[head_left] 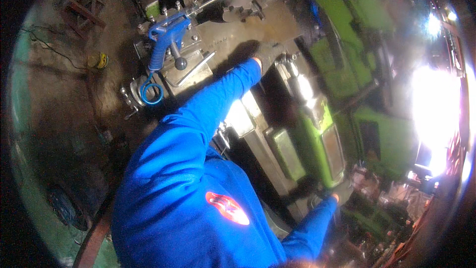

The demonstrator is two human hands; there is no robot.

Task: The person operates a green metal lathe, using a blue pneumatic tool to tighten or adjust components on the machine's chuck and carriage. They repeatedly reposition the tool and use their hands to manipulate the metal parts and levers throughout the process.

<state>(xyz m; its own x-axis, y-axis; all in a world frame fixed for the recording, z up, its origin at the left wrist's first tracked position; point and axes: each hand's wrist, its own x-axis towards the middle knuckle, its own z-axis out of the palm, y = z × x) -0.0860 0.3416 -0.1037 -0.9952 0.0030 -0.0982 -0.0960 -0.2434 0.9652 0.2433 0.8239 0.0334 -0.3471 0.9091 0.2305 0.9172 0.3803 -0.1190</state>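
I stand over a large metal lathe in blue sleeves and dark gloves. My left hand (270,53) reaches out to the front end of the green tailstock (320,136), beside its bright metal spindle (301,82). Its fingers blend into the dark metal, so their grip is unclear. Down at the tailstock's rear end is my right hand (343,189), its fingers hidden in shadow. Beyond my left hand sits the lathe chuck (245,2). A blue air gun (166,39) lies on the tool post, its coiled blue hose (151,94) hanging below.
The carriage with its ball-ended lever (180,63) stands left of my left hand. Lathe bed rails (260,144) run beneath my arms. The green machine body (342,64) rises on the right, with strong glare beyond. A yellow tin (99,61) and reddish stand (84,10) are on the floor.
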